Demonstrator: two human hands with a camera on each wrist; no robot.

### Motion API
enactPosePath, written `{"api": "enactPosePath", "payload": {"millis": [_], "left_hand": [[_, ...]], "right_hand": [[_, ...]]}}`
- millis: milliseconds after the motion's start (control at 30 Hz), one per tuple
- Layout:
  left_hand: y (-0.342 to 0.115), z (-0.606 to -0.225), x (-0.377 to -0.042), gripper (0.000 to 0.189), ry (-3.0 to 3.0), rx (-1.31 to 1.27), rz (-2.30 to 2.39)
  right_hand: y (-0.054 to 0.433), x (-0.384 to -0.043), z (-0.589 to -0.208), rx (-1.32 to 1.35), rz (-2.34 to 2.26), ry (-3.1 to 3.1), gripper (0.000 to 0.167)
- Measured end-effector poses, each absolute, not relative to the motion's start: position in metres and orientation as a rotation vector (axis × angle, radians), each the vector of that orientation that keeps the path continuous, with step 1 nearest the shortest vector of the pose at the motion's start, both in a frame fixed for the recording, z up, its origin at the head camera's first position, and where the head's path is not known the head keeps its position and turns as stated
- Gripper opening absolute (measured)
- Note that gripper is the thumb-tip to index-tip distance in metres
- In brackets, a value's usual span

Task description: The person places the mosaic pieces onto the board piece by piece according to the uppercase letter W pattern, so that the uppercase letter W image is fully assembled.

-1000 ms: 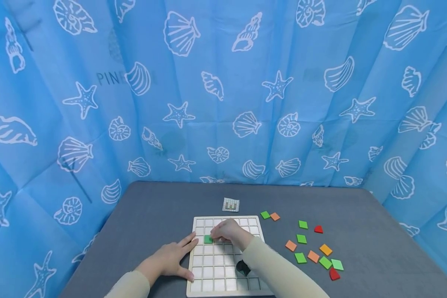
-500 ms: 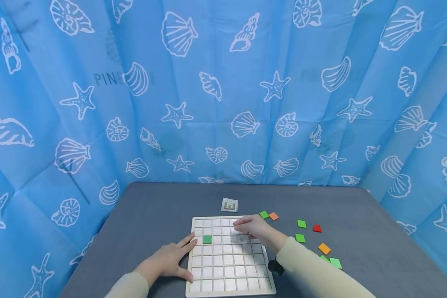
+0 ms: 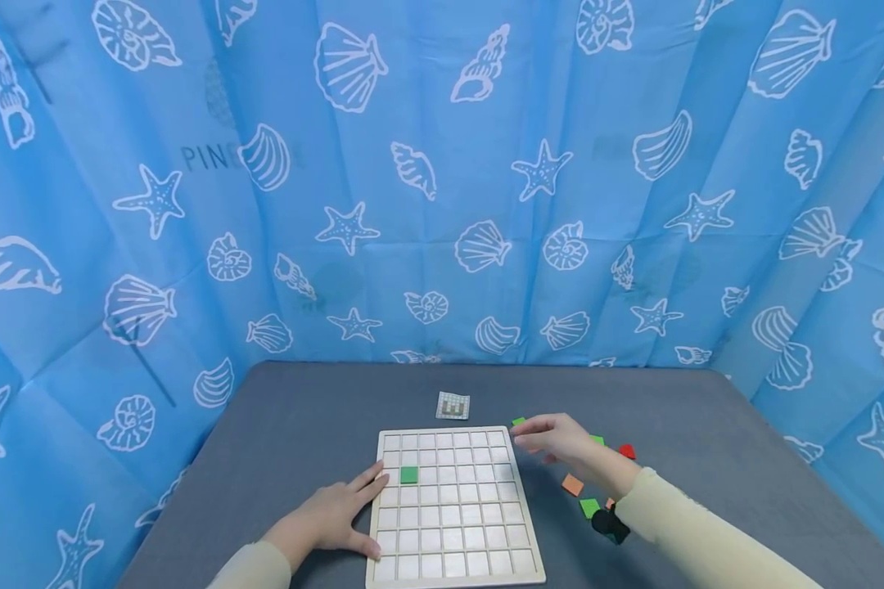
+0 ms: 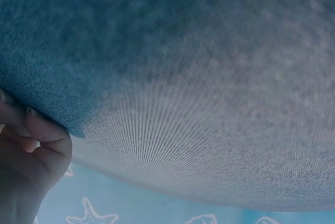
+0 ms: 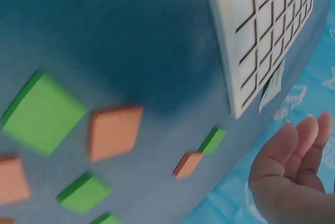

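Observation:
A cream-coloured grid board lies on the dark cloth, with one dark green square tile set in a cell at its upper left. My left hand rests at the board's left edge, fingers extended and thumb spread lower down. Off the board's upper right corner, my right hand hovers with loosely bent fingers and nothing between them. Near it lie a bright green tile and an orange tile, side by side in the right wrist view. Only cloth and part of my left hand show in the left wrist view.
Several loose tiles are scattered right of the board, among them an orange one, a green one and a red piece. A small pattern card lies beyond the board. A blue shell-print curtain hangs behind the table.
My right hand has left the green tile in its cell and moved right, off the board towards the loose tiles. My left hand has stayed at the board's edge.

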State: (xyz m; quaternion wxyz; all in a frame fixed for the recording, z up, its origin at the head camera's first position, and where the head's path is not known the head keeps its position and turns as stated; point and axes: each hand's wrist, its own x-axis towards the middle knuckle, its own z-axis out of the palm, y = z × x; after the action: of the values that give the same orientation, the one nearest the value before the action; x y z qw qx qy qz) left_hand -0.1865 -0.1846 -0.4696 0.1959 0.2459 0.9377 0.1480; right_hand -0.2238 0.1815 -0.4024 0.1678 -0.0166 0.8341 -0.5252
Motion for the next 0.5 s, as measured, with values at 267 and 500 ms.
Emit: {"api": "enactPosePath", "payload": {"millis": [267, 500], "left_hand": [[-0.186, -0.471, -0.188, 0.102, 2.624, 0.689, 0.411], [-0.186, -0.472, -0.187, 0.102, 2.632, 0.703, 0.414]], "right_hand": [[0.217, -0.225, -0.395, -0.055, -1.462, 2.411, 0.037], [0.247, -0.223, -0.39, -0.121, -1.466, 2.442, 0.041]]}}
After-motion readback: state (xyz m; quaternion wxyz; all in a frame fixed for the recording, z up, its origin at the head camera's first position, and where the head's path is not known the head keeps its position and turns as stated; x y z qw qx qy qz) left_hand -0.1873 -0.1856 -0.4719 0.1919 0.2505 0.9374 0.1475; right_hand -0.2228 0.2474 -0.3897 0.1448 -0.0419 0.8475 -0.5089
